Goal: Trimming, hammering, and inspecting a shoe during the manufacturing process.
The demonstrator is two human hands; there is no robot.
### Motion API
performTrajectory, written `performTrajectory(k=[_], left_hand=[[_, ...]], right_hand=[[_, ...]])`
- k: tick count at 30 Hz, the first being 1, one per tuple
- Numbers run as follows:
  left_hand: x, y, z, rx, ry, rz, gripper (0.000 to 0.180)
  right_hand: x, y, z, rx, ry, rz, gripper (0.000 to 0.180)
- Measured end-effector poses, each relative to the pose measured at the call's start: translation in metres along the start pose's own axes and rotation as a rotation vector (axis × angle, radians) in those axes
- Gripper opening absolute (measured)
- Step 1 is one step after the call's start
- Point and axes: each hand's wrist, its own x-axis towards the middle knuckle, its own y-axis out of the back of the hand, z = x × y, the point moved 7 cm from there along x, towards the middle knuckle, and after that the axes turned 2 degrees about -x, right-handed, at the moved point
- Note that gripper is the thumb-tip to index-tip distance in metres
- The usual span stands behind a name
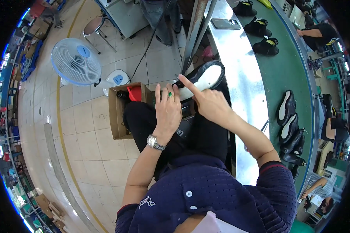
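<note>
A black shoe [210,76] with a white sole, sole side up, is above my knees. My left hand [168,110], wearing a watch and a green-stoned ring, is at its near left end. The left fingers point away from me, and the thumb is hidden against the shoe. My right hand [214,104] lies over the shoe's near right side. Its index finger stretches across to the left edge, while the other fingers curl against the shoe. The shoe's underside and whatever supports it are hidden.
A cardboard box [116,116] with a red item stands left of my legs, near a white fan [77,61]. On my right runs a steel ledge [248,101] with a phone [226,24], then a green conveyor belt [274,73] carrying several black shoes [287,108]. A metal post [194,35] rises ahead.
</note>
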Motion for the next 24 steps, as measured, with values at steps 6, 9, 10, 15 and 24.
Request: performTrajectory(k=[6,9,10,15,24], left_hand=[[-0.007,0.000,-0.019,-0.461,0.172,0.058,0.073],[-0.012,0.005,-0.030,-0.546,0.236,0.117,0.078],[-0.012,0.007,-0.036,-0.537,0.258,0.141,0.085],[-0.010,0.004,-0.040,-0.639,0.268,0.079,0.089],[-0.015,0.004,-0.053,-0.814,0.194,0.054,0.108]], right_hand=[[0.002,0.001,-0.015,0.149,0.016,0.124,0.094],[0.007,-0.002,-0.017,0.072,-0.017,-0.007,0.095],[0.010,0.005,-0.019,0.073,0.008,-0.011,0.096],[0.004,-0.003,-0.027,0.237,0.003,0.124,0.092],[0.006,0.034,0.045,0.079,-0.053,0.197,0.067]])
